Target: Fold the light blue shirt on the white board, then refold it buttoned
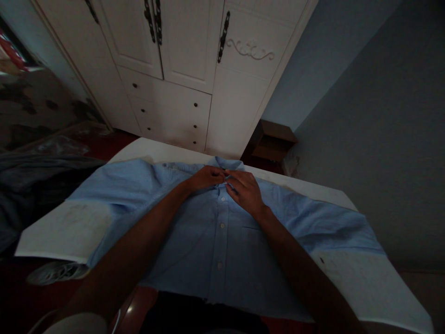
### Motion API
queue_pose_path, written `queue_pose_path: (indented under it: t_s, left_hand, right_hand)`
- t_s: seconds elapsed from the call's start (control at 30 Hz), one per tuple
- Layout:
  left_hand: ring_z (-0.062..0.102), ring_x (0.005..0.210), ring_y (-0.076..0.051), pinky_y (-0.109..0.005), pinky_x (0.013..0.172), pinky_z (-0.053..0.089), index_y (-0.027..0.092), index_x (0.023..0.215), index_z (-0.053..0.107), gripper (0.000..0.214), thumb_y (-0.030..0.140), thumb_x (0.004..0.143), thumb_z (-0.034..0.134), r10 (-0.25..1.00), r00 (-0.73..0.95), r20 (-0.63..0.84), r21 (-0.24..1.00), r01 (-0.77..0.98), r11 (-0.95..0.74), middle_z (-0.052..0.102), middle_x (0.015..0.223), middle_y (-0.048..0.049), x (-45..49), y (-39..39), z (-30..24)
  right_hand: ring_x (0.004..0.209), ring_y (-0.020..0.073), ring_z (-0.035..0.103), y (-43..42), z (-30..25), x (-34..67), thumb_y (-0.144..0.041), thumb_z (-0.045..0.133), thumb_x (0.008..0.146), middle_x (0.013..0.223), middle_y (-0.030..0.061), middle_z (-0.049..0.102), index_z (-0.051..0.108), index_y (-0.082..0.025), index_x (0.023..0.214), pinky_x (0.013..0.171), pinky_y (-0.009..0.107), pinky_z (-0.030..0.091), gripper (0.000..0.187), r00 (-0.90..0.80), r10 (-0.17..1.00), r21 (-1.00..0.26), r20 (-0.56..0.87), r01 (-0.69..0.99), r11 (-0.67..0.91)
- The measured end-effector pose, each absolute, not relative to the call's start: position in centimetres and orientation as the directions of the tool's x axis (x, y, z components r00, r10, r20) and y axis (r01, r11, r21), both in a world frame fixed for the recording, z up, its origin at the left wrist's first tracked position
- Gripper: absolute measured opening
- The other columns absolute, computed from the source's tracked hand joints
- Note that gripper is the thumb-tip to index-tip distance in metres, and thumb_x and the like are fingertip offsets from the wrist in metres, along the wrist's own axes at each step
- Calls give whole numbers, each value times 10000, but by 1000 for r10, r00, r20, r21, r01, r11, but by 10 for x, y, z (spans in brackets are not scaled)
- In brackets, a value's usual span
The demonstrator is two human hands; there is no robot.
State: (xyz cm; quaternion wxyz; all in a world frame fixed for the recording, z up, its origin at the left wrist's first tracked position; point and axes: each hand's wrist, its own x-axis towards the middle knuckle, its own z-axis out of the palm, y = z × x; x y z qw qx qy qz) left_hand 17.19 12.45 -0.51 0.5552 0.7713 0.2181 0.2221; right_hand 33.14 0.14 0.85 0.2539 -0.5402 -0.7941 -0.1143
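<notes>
Pale cloth [81, 324], maybe a sleeve, sits closest to my camera, low on the left, and beyond it the left arm [146, 241] reaches out over a blue shirt [184, 241]. At the end of that arm, the left hand [208, 177] pinches a bit of the shirt's front, just below the collar [229, 163]. The right hand [245, 188] meets it there, finger and thumb bent in and touching the cloth; from so far off, I cannot tell if they are closed on it. I think both hands share that spot because the buttons [222, 226] are small and cloth slips. Those run down the middle, below the hands. The shirt lies front side up on the white surface [375, 278], I guess so fingers can get at the buttons. Its sleeves [337, 227] stretch out to both sides, which seems to keep them out of the way. Farther out, I see dark cloth [17, 199] heaped on the left, and a big white cupboard [239, 93] past the far edge.
</notes>
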Motion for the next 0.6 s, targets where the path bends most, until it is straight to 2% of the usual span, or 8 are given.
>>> queue_pose_path:
  t_s: [0.13, 0.27, 0.47, 0.6]
  left_hand:
    - [659, 788, -154, -277, 800, 501, 166, 708, 685, 145, 297, 734, 629, 596, 795, 114, 956, 75, -283, 720, 801, -19, 173, 125, -6]
    - [674, 930, -193, -310, 881, 498, 160, 735, 702, 166, 317, 725, 647, 596, 788, 154, 949, 51, -312, 741, 916, -55, 174, 124, -10]
    - [671, 936, -184, -296, 885, 501, 170, 742, 720, 118, 264, 701, 662, 636, 717, 284, 856, 109, -505, 732, 1005, -55, 176, 118, -10]
    - [677, 906, -178, -286, 866, 503, 168, 764, 732, 148, 275, 738, 634, 631, 729, 264, 839, 150, -523, 742, 972, -44, 177, 115, -7]
  right_hand:
    - [1146, 240, 593, 3, 4, 332, -232, 513, 925, 1293, 87, 632, 675, -221, 962, 966, 438, 447, 167, -267, 786, -83, 558, 924, 373]
    - [1132, 252, 601, 7, -1, 334, -188, 551, 873, 1292, 104, 633, 666, -203, 916, 942, 434, 468, 123, -300, 711, -38, 636, 908, 417]
    - [1128, 264, 601, 10, -6, 337, -180, 555, 847, 1299, 108, 626, 663, -205, 890, 932, 443, 476, 119, -279, 712, -25, 644, 923, 384]
    - [1125, 252, 609, 8, -5, 337, -193, 540, 882, 1294, 105, 632, 676, -202, 899, 940, 439, 475, 137, -289, 712, -9, 640, 924, 383]
